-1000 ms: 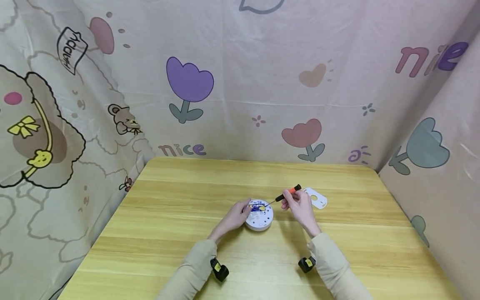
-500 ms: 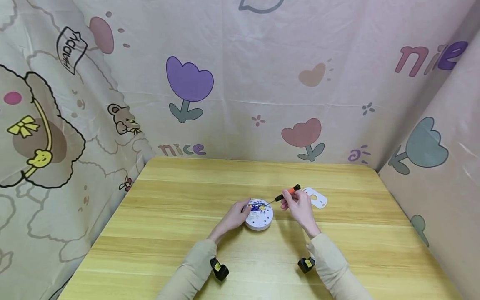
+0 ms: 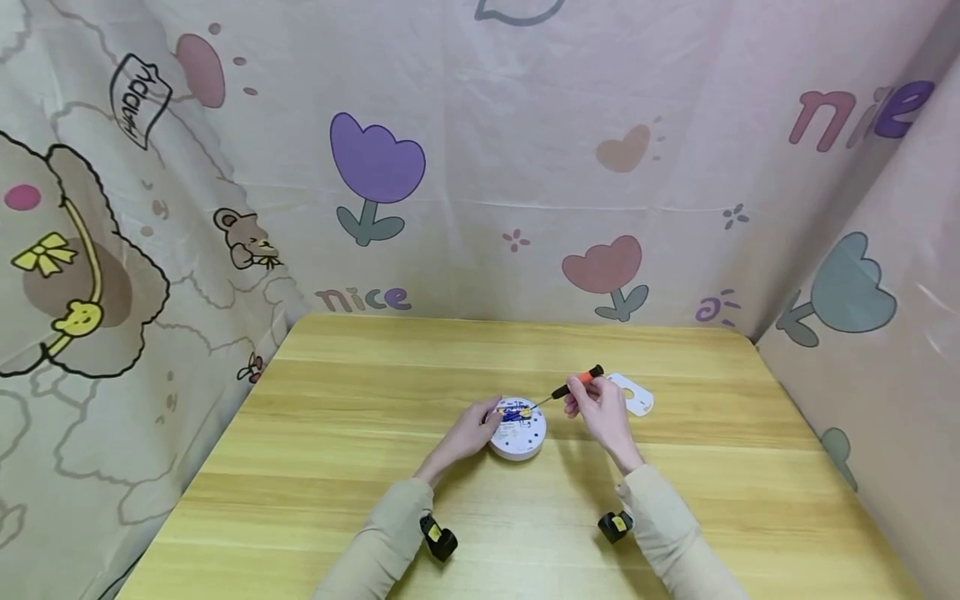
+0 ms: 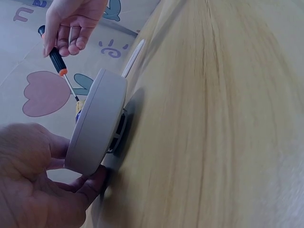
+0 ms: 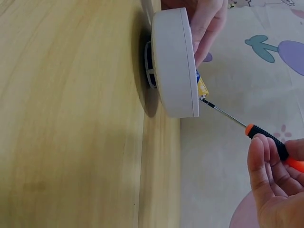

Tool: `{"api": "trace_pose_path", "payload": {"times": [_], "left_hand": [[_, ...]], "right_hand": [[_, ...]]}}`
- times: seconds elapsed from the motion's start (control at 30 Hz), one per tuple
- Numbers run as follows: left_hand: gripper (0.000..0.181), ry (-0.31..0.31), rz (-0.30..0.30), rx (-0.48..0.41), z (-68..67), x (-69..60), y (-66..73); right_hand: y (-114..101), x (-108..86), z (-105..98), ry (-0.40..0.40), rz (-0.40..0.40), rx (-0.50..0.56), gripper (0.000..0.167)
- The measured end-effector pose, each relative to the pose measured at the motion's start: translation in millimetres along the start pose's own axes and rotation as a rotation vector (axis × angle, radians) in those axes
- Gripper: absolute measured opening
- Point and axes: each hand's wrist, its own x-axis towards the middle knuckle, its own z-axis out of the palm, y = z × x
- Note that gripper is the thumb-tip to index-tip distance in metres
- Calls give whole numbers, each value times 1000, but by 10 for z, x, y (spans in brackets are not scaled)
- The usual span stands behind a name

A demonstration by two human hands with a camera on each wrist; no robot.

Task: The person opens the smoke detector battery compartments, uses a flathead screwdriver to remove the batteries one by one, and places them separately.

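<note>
A round white smoke detector (image 3: pixel 519 442) stands on the table with its printed back face up. My left hand (image 3: pixel 471 431) grips its left edge, thumb on top and fingers under the rim (image 4: pixel 97 121). A blue and yellow block-shaped battery (image 5: pixel 203 87) sticks up at an angle from that face. My right hand (image 3: pixel 606 414) holds a screwdriver (image 3: pixel 562 391) with a black and orange handle, pinched between thumb and fingers. In the right wrist view the screwdriver's metal tip meets the battery's yellow end, by its terminals. The detector's far side is hidden.
Behind my right hand a white oval mounting plate (image 3: pixel 640 402) with a central hole lies on the wooden table (image 3: pixel 360 367). A printed curtain (image 3: pixel 480 125) hangs around the table's back and sides. Black wrist cameras (image 3: pixel 440 542) sit at both cuffs.
The screwdriver and right hand have shifted very slightly, and the battery's yellow end appears a little raised. My left hand and the detector stay in place.
</note>
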Motion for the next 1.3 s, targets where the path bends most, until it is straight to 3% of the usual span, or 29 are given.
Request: {"api": "trace_pose_path", "payload": {"times": [0.13, 0.5, 1.07, 1.3], "left_hand": [[48, 2, -2, 2, 3, -3, -4], [48, -4, 2, 16, 1, 12, -17], [47, 9, 15, 7, 9, -2, -27], [45, 47, 44, 11, 32, 4, -53]], "right_hand": [[-16, -12, -5, 0, -12, -3, 24], [310, 106, 14, 19, -49, 39, 29], [396, 83, -4, 26, -89, 86, 30], [409, 64, 0, 10, -84, 176, 30]]}}
